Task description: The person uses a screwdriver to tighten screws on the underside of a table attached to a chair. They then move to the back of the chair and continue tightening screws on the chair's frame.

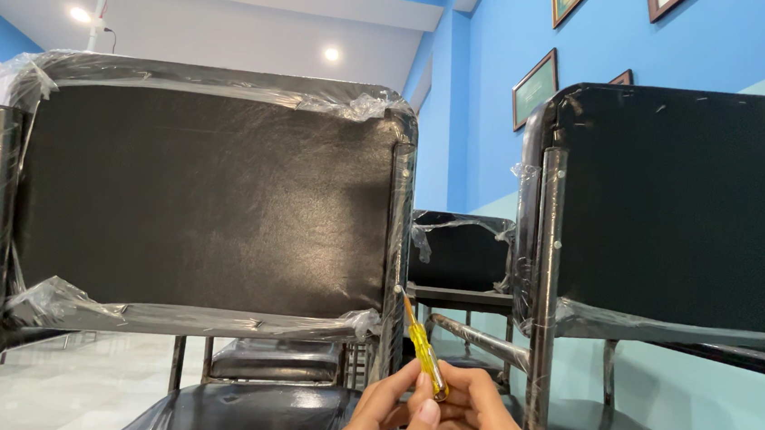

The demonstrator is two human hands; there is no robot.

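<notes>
A black padded chair back [202,201], wrapped in clear plastic, fills the left and middle of the head view. Its right metal post [397,243] stands just left of a yellow-handled screwdriver [422,346]. The screwdriver's tip touches the post at about mid-height of the lower back edge. My left hand [380,420] and my right hand [484,428] are both closed around the screwdriver's handle end at the bottom of the view. Below them lies the chair's black seat [249,414].
A second black chair [683,211] with its metal post [545,282] stands close on the right. A third chair [457,253] is behind, between the two. Framed pictures [535,89] hang on the blue wall. Pale floor shows at lower left.
</notes>
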